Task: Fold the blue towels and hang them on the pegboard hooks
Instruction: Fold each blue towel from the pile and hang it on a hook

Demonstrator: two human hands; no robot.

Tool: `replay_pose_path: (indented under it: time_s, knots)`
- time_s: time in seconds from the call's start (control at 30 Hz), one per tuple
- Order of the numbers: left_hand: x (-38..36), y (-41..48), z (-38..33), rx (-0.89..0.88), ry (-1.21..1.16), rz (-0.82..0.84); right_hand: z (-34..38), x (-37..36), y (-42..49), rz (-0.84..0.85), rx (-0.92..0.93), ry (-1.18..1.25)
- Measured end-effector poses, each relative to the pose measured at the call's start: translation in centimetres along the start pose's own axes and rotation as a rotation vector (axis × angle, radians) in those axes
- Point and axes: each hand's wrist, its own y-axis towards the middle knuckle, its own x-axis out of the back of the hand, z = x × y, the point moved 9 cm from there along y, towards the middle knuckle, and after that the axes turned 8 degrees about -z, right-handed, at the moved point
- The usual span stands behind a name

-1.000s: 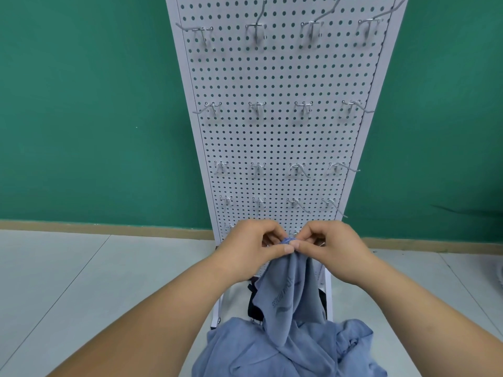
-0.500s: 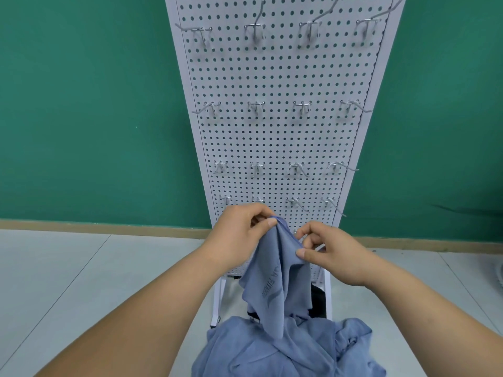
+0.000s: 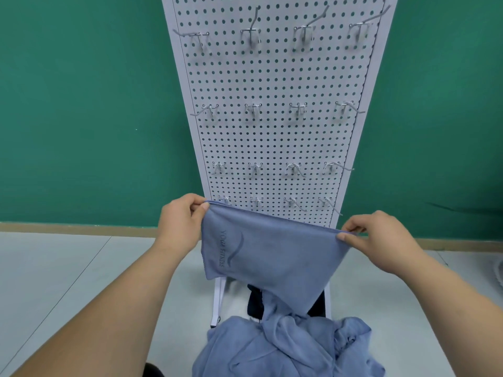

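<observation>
**Head view.** A soft blue microfibre towel (image 3: 266, 248) is stretched flat at 6 o'clock from the white perforated metal pegboard (image 3: 272, 137). The left hand (image 3: 179, 227) has its grip pinched on the corner at 10 o'clock of the cloth. The right hand (image 3: 381, 240) has its grip pinched on the corner at 3 o'clock. The towel's lower end trails into a crumpled heap of blue towels (image 3: 285, 346) at 6 o'clock.

Step in hand, as judged: spreading out before the first fold. The next move calls for bringing the corners together with edges aligned, then lifting toward a bare wire hook (image 3: 253, 110) at 12 o'clock.
</observation>
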Motion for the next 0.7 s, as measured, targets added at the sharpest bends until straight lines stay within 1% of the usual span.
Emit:
replay_pose_path:
  time_s: [0.07, 0.13, 0.23, 0.3, 0.37, 0.5, 0.63, 0.7]
  knots:
    - [0.0, -0.1, 0.1, 0.009, -0.005, -0.008, 0.3, 0.5, -0.1, -0.018, 0.041, -0.015]
    - [0.1, -0.3, 0.0, 0.006, -0.020, -0.029, 0.7, 0.9, -0.2, -0.046, 0.068, -0.100]
    - [0.5, -0.4, -0.4, 0.005, -0.058, -0.074, -0.2, 1.6, -0.1, -0.121, -0.003, -0.295]
    - [0.5, -0.4, -0.6, -0.006, -0.066, -0.072, -0.7, 2.1, -0.2, -0.176, -0.040, -0.340]
    - [0.2, -0.5, -0.7, -0.021, -0.067, -0.049, -0.6, 2.6, -0.4, -0.219, -0.068, -0.325]
    - [-0.3, -0.5, -0.3, -0.038, -0.044, 0.001, -0.2, 4.5, -0.7, -0.366, -0.129, -0.191]
    - [-0.7, -0.6, 0.2, -0.045, 0.013, 0.059, 0.7, 6.1, -1.1, -0.490, -0.104, -0.099]
    - [-1.0, -0.7, 0.0, -0.069, 0.050, 0.090, 1.2, 6.5, -1.0, -0.522, -0.068, -0.106]
